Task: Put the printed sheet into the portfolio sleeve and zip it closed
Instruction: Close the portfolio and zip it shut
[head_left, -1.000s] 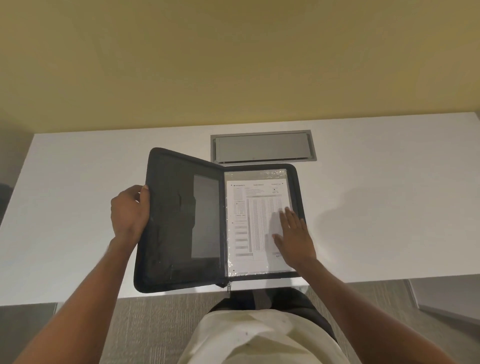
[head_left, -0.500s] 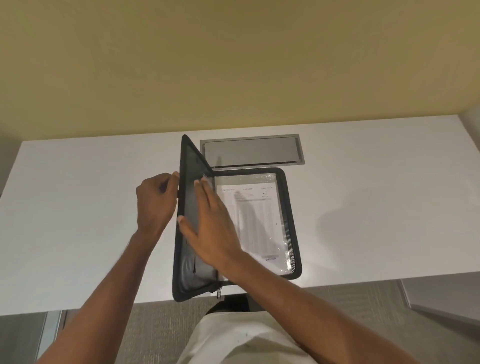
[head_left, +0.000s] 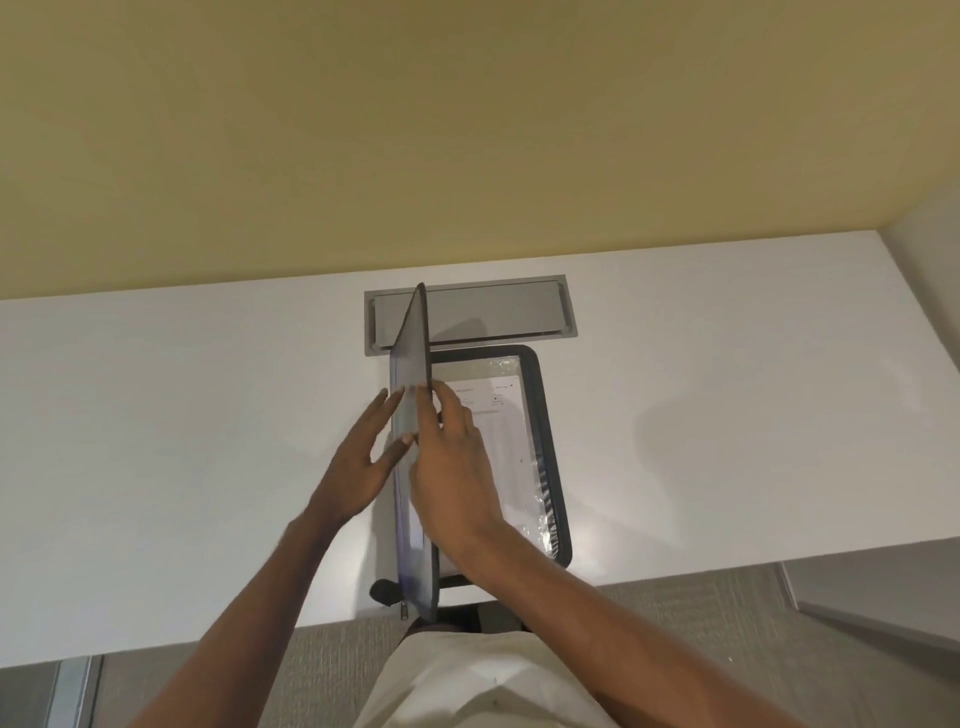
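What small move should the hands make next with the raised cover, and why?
Probably lower the black portfolio cover rightward onto the printed sheet in its clear plastic sleeve. The cover stands nearly upright, with the left hand flat behind it and the right hand at its edge. The zipper pull hangs unused, so closing comes first.

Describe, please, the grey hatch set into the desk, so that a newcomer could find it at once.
Start at the white desk and follow its far edge, where it meets the yellow wall. The grey hatch lies flush in the desktop there, just beyond the open black portfolio. It is the only thing sunk into the surface: a long flat metal lid in a frame.
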